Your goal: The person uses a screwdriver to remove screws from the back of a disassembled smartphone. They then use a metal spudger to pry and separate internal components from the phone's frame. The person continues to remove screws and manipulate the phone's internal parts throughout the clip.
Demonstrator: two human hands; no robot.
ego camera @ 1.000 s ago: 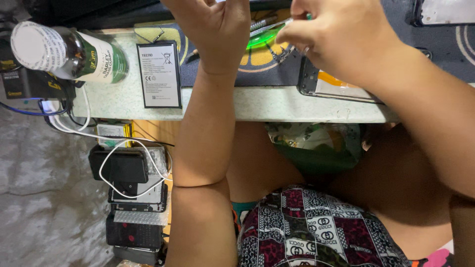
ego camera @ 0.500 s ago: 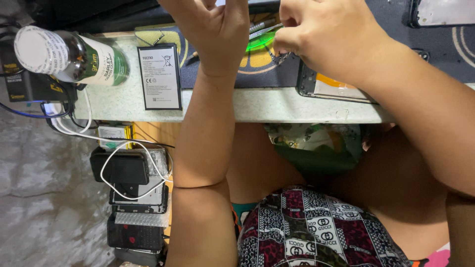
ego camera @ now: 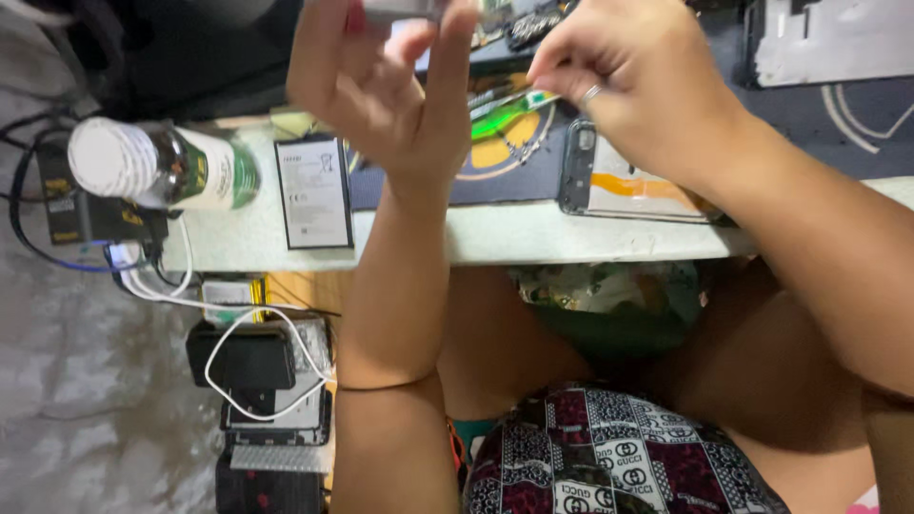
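The left hand (ego camera: pixel 390 86) pinches a small grey part (ego camera: pixel 400 9) (half cropped) at twelve o'clock. The right hand (ego camera: pixel 628 86) is curled shut above an opened phone (ego camera: pixel 638 186); I cannot tell what it holds.

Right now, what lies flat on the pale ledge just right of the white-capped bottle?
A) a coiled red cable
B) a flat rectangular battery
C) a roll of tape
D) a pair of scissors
B: a flat white rectangular battery lies on the ledge, just right of the bottle, which lies on its side; no scissors, red cable or tape show there.
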